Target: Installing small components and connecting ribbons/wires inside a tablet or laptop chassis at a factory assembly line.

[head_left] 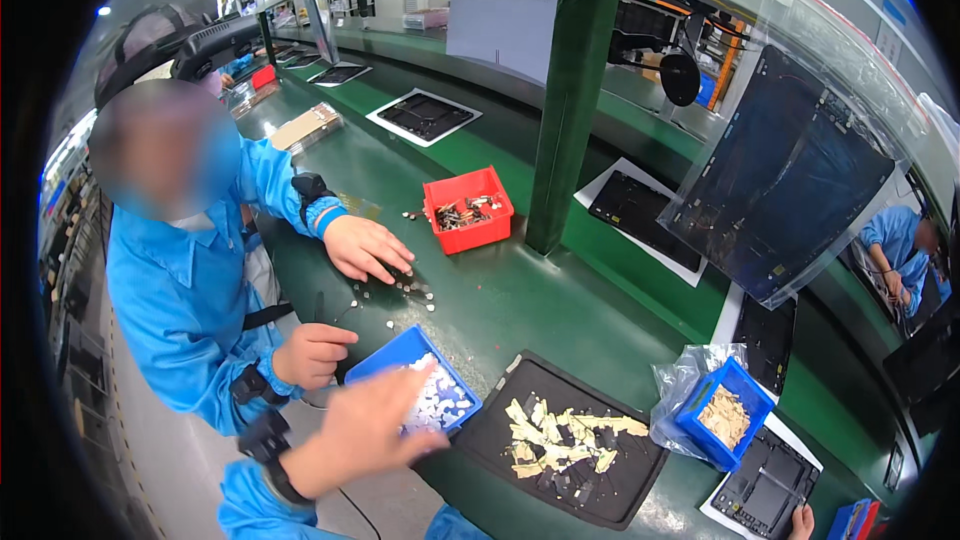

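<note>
My left hand (365,430), blurred by motion, reaches over a blue bin (388,352) of small white pieces. Its thumb and fingers look spread apart, and no held item shows. At the lower right, fingers of my right hand (802,522) grip the edge of a black device casing (762,485) lying on white paper; the rest of that hand is out of view. Between my hands lies a black mat-like tray (480,420), with torn yellowish strips (560,440) and small black pieces on it.
A co-worker (185,270) in blue sits at the left, hands over small parts near the bin. A red bin (470,237) holds small parts. A tilted blue bin (735,455) of tan pieces stands by plastic film. A green post (570,120) rises from the bench; a bagged black panel (785,170) hangs at right.
</note>
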Demonstrator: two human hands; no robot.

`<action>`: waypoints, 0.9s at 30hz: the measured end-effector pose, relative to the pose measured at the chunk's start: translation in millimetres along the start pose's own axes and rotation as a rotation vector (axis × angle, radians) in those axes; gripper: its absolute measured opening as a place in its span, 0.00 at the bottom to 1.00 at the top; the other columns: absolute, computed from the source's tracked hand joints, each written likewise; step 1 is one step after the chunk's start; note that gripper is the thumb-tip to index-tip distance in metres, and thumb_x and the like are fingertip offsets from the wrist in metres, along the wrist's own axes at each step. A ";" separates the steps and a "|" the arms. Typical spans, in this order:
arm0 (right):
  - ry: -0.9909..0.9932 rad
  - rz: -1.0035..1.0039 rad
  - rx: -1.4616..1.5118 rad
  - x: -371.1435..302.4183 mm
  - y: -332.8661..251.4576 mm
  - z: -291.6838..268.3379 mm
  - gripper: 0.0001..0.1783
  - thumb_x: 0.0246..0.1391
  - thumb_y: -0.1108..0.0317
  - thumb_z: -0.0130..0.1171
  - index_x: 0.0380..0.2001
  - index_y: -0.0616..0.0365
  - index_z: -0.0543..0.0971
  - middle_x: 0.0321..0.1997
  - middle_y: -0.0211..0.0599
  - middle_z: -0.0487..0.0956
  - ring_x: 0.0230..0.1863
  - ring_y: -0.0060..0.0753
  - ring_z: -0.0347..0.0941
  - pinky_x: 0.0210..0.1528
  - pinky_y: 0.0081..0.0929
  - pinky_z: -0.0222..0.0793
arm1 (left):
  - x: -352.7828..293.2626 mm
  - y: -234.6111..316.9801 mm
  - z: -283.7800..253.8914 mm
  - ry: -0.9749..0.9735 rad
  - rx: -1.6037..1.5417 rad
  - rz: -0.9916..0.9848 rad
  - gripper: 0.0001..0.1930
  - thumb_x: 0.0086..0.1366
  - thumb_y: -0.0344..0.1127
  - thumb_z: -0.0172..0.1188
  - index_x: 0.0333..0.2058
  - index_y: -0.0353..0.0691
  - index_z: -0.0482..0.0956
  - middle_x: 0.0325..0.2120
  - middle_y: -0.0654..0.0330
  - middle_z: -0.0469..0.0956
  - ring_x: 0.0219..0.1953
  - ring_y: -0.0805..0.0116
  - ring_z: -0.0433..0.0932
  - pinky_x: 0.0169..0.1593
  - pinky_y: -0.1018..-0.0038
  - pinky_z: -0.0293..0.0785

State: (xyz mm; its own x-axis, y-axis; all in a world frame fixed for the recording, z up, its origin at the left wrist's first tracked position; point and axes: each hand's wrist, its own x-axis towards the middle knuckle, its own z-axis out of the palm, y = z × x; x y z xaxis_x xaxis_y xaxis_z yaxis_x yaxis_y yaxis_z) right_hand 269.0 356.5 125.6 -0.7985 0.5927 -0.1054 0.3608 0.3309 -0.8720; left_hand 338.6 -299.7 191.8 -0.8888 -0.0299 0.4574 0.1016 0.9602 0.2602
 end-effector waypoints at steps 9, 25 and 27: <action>-0.012 0.034 0.037 -19.0 -23.4 11.0 0.31 0.53 0.61 0.62 0.54 0.74 0.69 0.58 0.51 0.70 0.58 0.40 0.64 0.61 0.30 0.56 | 77.6 -115.2 5.0 -0.453 0.214 -0.124 0.11 0.56 0.35 0.57 0.36 0.39 0.81 0.29 0.51 0.80 0.32 0.54 0.80 0.35 0.62 0.76; -0.002 0.033 0.055 -4.4 -8.2 2.5 0.33 0.51 0.61 0.64 0.55 0.73 0.68 0.57 0.50 0.71 0.56 0.39 0.66 0.60 0.30 0.58 | 128.2 -123.2 22.4 -0.448 0.031 -0.111 0.08 0.57 0.35 0.59 0.34 0.40 0.79 0.29 0.50 0.80 0.34 0.51 0.80 0.38 0.59 0.75; 0.017 0.038 0.058 -9.8 -9.1 -2.6 0.32 0.52 0.62 0.64 0.55 0.72 0.68 0.57 0.49 0.71 0.56 0.38 0.66 0.60 0.30 0.58 | 161.3 -110.0 39.8 -0.482 0.163 -0.226 0.09 0.57 0.37 0.59 0.34 0.39 0.80 0.28 0.49 0.80 0.34 0.49 0.80 0.38 0.58 0.75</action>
State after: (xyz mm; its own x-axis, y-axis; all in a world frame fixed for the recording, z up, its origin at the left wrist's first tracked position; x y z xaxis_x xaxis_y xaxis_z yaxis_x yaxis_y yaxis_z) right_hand 274.7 349.7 135.8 -0.7763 0.6165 -0.1314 0.3619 0.2652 -0.8937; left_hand 166.3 -399.1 203.1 -0.9882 -0.1465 -0.0457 -0.1519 0.9764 0.1539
